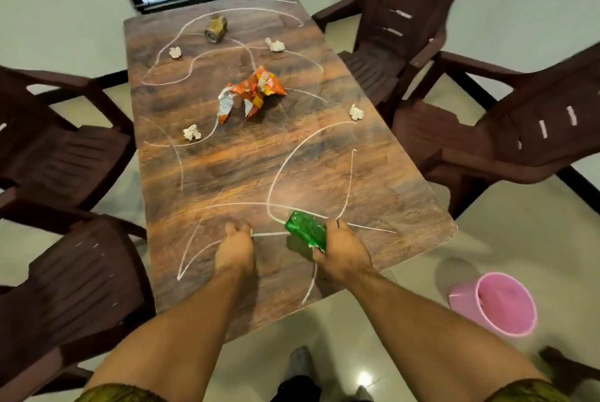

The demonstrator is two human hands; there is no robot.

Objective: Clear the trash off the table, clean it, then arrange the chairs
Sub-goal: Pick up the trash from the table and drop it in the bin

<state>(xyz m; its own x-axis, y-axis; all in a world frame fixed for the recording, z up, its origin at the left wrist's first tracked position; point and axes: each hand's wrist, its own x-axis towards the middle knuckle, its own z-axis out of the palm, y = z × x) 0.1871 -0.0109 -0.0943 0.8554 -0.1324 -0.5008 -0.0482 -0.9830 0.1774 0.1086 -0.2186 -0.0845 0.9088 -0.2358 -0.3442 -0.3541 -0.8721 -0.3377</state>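
Note:
A wooden table (227, 174) marked with white chalk lines fills the middle of the view. My right hand (342, 254) grips a crushed green can (306, 229) near the table's front edge. My left hand (235, 249) rests on the table to the left of it, fingers curled, with nothing visible in it. Farther back lie a torn orange snack wrapper (253, 93), a dented gold can (216, 28) on its side, and several crumpled paper balls, among them a paper ball (191, 132) at the left and a paper ball (356, 112) at the right.
Dark brown plastic chairs stand around the table: one chair (65, 154) and a nearer chair (71, 291) on the left, a chair (399, 21) and a chair (506, 141) on the right. A pink bin (496, 307) lies tipped on the floor at the lower right. A window is behind.

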